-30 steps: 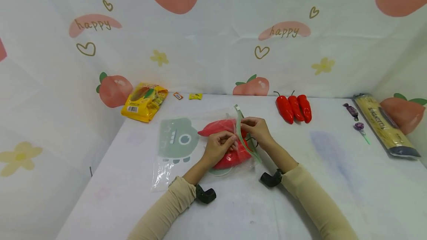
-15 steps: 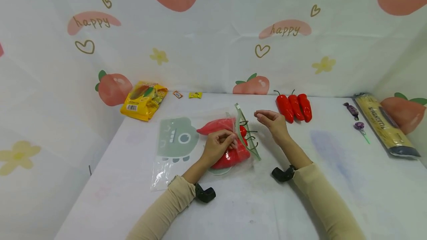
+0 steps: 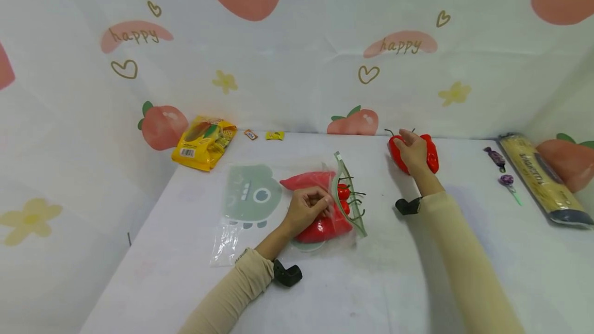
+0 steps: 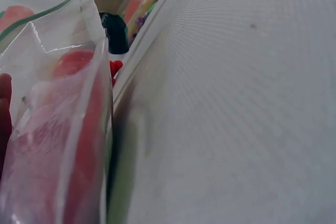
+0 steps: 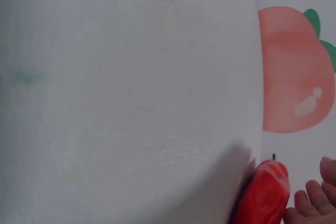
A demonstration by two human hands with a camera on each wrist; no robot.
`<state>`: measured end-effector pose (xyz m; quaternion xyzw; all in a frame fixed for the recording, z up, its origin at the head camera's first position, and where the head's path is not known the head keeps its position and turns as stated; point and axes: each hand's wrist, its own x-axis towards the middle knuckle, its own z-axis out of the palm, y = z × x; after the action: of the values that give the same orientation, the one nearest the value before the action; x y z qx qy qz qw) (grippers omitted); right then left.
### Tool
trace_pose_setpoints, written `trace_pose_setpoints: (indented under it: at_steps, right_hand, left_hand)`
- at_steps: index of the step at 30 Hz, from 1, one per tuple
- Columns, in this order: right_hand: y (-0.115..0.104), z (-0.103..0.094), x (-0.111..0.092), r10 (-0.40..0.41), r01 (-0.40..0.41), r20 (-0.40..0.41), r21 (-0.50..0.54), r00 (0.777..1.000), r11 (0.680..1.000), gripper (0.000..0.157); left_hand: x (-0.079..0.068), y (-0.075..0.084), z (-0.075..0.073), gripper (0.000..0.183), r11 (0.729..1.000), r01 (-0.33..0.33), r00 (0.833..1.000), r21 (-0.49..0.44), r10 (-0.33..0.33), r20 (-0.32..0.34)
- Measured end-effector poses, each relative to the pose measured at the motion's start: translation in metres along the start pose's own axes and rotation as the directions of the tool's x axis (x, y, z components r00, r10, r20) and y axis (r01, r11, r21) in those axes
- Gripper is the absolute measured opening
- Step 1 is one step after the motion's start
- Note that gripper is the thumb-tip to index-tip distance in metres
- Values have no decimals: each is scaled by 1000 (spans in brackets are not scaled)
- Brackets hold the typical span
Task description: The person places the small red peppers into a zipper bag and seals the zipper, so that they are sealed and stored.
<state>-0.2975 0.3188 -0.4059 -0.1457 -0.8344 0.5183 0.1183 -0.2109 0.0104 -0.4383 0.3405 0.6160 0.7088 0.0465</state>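
My left hand (image 3: pixel 306 209) pinches the side of a clear zip bag (image 3: pixel 337 179), its green-edged mouth facing right. Inside lie large red peppers (image 3: pixel 320 231); small red ones (image 3: pixel 344 192) with dark stems poke out at the mouth. In the left wrist view the bag (image 4: pixel 52 145) stands close, with red showing through the plastic. My right hand (image 3: pixel 414 153) hovers over or touches the red peppers (image 3: pixel 431 153) at the back right, covering the middle one. The right wrist view has its loosely bent fingers (image 5: pixel 315 198) beside a glossy pepper (image 5: pixel 265 192).
Flat plastic with a green monster print (image 3: pixel 252 195) lies left of the peppers. A yellow packet (image 3: pixel 204 143) and two small wrapped sweets (image 3: pixel 275 135) are at the back left. On the right lie a pasta packet (image 3: pixel 543 179), a purple sweet (image 3: pixel 494 157) and a lollipop (image 3: pixel 507 180).
My right hand has let go of the bag's mouth and moved right and away from me to the loose red peppers. My left hand keeps its hold on the bag.
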Motion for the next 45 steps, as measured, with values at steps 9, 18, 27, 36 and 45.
trace_pose_setpoints:
  at_steps: [9, 18, 27, 36, 45]
  right_hand:
    - [7, 12, 2, 38, -41, -69, -54, 997, 998, 48]
    - [5, 25, -3, 107, -79, 153, -179, 982, 981, 59]
    - [-17, 26, -32, 158, -158, 15, 167, 987, 973, 54]
    - [-40, 33, -76, 261, -202, -17, 589, 965, 783, 49]
    - [-22, 36, -98, 311, -292, 72, 589, 948, 753, 48]
  left_hand:
    - [0, 3, 1, 10, 1000, -9, 1000, -1, 9, -12]
    - [0, 3, 1, 12, 999, -40, 999, 3, 40, -12]
    - [0, 4, 2, 12, 997, -75, 997, 6, 75, -17]
    - [1, 22, 4, 9, 999, -24, 998, 49, 26, -50]
    - [1, 36, 10, 12, 998, 44, 997, 49, -40, -70]
